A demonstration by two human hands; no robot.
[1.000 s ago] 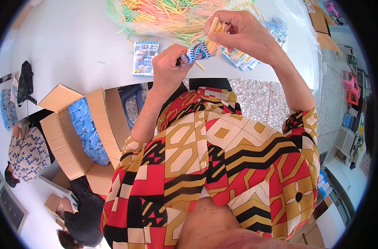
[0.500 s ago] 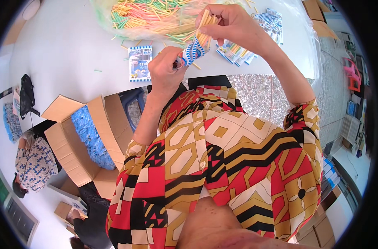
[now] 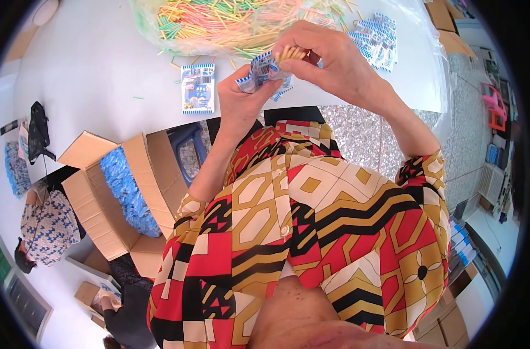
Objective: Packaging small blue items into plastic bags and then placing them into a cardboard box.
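Observation:
Gripped in my left hand [image 3: 238,104], above the table's near edge, is a small blue-and-white packet [image 3: 261,68], tilted toward the right. My right hand [image 3: 337,64] is closed around a bundle of thin pale-yellow sticks [image 3: 292,53] at the packet's upper right end. The stick ends show between thumb and fingers; how deep they sit in the packet is hidden. Partly behind my hands lies the edge of another striped packet [image 3: 283,90]. To the left, a flat blue-and-white packet [image 3: 198,88] rests on the white table [image 3: 107,70].
A big clear plastic bag [image 3: 145,35] of green, red and yellow sticks lies across the far side. Several filled packets [image 3: 376,42] are piled at the right. An open cardboard box [image 3: 93,200] with blue packets stands at lower left. Two other people [image 3: 49,218] are farther left.
My right hand has come down with the sticks, which stood up from the packet before and now show only short ends. My left hand has turned the packet, so a different face shows.

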